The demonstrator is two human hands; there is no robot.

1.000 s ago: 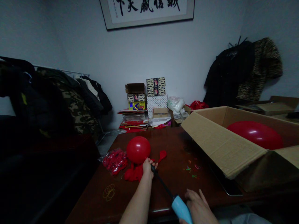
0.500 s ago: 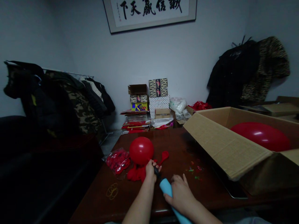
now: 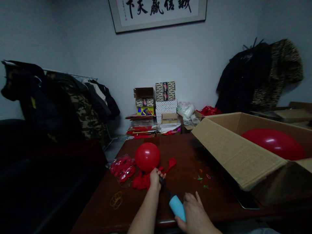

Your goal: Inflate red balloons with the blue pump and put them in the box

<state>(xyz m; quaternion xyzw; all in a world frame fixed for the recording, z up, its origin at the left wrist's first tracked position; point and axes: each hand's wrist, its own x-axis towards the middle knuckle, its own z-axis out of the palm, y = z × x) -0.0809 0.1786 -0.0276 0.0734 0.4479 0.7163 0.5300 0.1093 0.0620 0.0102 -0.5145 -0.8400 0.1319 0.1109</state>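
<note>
A round, partly inflated red balloon [image 3: 147, 157] is joined to the front end of a hand balloon pump [image 3: 177, 207] with a light blue barrel and a black front part. My left hand [image 3: 156, 178] is closed round the balloon's neck and the pump's black nozzle. Lower right, my right hand [image 3: 195, 211] grips the blue barrel, thumb on the near side, with one finger sticking up. Loose uninflated red balloons [image 3: 141, 180] lie just beyond my left wrist, and one flat red balloon [image 3: 172, 162] lies to the right of them.
A clear bag of red balloons [image 3: 123, 168] and some rubber bands [image 3: 116, 200] lie at the left on the dark table [image 3: 185, 149]. Small coloured bits [image 3: 206, 178] are scattered at right. An open cardboard box [image 3: 234, 152] holds a large red balloon [image 3: 273, 143]; a dark flat device [image 3: 246, 201] lies beside it.
My right hand has drawn the blue barrel back toward me, and more of the dark rod shows. My left hand has shifted slightly left; the balloon looks about the same size.
</note>
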